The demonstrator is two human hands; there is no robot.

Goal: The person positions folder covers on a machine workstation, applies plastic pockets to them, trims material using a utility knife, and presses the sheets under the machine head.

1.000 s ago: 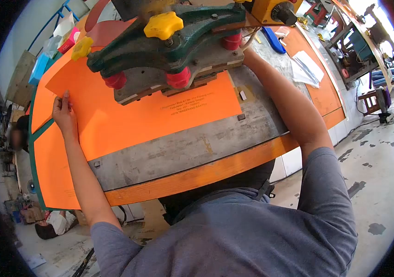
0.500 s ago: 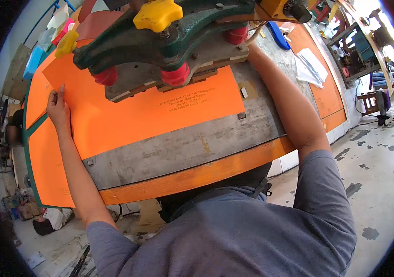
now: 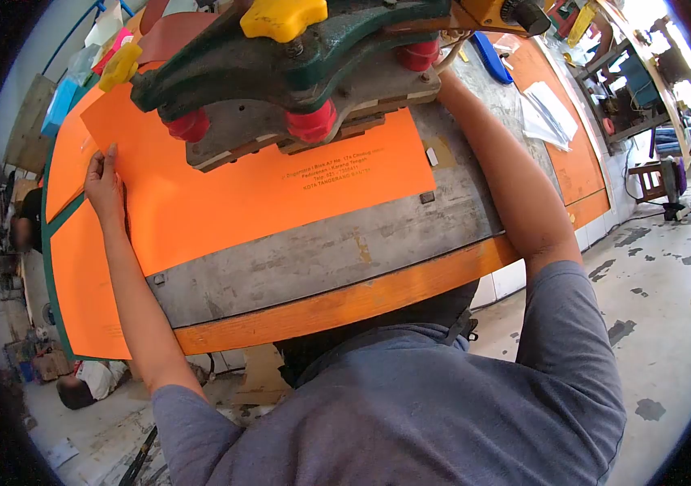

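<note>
A printed orange sheet [image 3: 224, 215] lies flat on the grey metal bed [image 3: 289, 271], with several lines of dark lettering near its right end. My left hand [image 3: 104, 188] is closed at the left edge of this sheet, thumb and fingers pinching it. Over the sheet's far part hangs the dark green press head [image 3: 337, 69], with a metal plate [image 3: 228, 146] and red mounts beneath it. My right arm reaches up the right side to the press. My right hand is hidden behind the press head, so its fingers and anything in them do not show.
More orange sheets [image 3: 82, 283] lie on the green-edged surface at left. Yellow star knobs [image 3: 283, 18] top the press. A blue object [image 3: 493, 58] and white papers [image 3: 548, 116] lie at right. An orange wooden edge [image 3: 345, 296] borders the bed. Other people are at far left.
The whole view has shifted very slightly. My left hand, the orange sheet and the press keep their places relative to one another.
</note>
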